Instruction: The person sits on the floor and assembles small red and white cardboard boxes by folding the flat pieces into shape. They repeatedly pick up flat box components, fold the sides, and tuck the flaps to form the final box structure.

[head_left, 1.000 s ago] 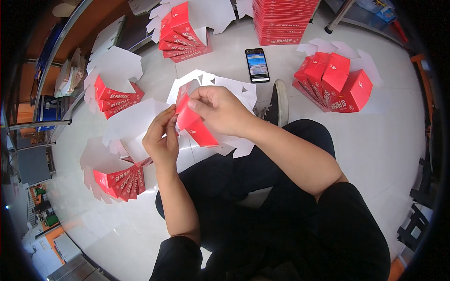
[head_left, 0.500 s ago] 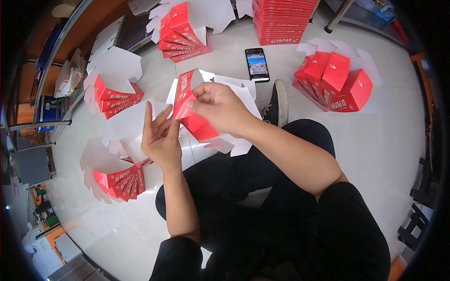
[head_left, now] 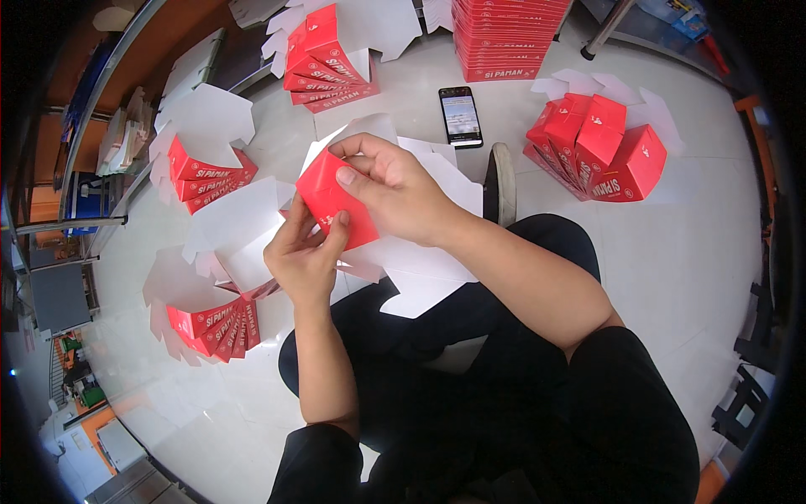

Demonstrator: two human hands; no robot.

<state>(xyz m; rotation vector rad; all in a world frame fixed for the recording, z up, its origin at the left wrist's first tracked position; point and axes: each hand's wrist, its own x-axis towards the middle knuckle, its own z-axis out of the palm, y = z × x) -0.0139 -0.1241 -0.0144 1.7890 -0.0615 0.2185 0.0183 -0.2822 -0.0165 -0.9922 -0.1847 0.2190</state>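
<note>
1. The red-and-white folding cardboard carton [head_left: 336, 202] was held above the lap, gripped from below by the left hand [head_left: 304, 256].
2. The right hand [head_left: 395, 189] was pinched on its upper edge.
3. Folding was judged underway; flap alignment was called for next.
4. Fanned red flat cartons [head_left: 214, 323] and a black smartphone [head_left: 460, 115] lay beyond.

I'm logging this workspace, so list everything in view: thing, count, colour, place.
Carton being folded: one, red and white, held in both hands.
Fanned flat cartons: about four fans, red and white, on the floor to the left and ahead.
Stacked flat cartons: one tall pile, red, top centre.
Assembled boxes: a cluster of several, red, upper right.
Phone: one, black, screen lit, on the floor ahead.
Shoe: one, dark with a pale sole, beside the right forearm.
Left hand: under the carton.
Right hand: pinching its top.
</note>
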